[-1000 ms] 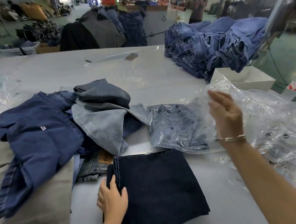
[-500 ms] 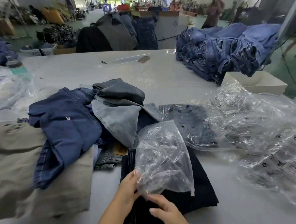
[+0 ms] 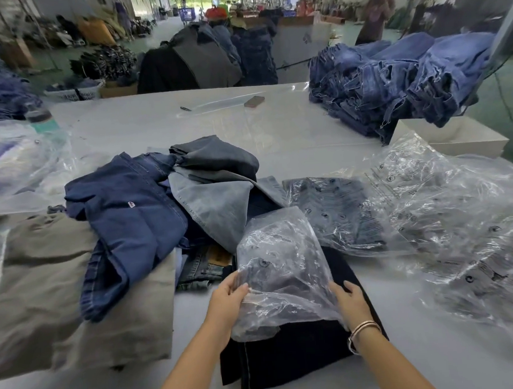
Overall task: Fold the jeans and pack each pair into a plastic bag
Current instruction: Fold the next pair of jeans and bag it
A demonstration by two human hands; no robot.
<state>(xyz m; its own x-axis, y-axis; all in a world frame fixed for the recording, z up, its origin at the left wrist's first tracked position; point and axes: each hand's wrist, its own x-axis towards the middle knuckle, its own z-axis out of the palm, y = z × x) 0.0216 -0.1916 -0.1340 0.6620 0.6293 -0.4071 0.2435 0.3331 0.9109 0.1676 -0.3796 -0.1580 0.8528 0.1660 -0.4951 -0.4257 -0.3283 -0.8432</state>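
Dark folded jeans (image 3: 293,353): lie flat on the white counter (image 3: 275,128) at its near edge, between the two forearms.
Plastic bag (image 3: 280,270): clear and crinkled, lies on top of the folded jeans and billows up over their far half.
Left hand (image 3: 226,298): grips the bag's left edge, thumb over the plastic and fingers curled beneath it.
Right hand (image 3: 348,301): holds the bag's right edge; fingers mostly straight, partly hidden under the plastic; bracelets (image 3: 362,330) sit on the wrist.
Loose jeans pile (image 3: 166,205): dark blue, grey and pale blue pairs heaped just left of and behind the folded pair; a grey-brown garment (image 3: 46,294) lies under its left side.
Empty bags (image 3: 446,214): a spread of printed clear bags covers the counter to the right.
Blue jeans stack (image 3: 398,79): piled at the far right corner of the counter.
Box (image 3: 454,139): white, below that stack.
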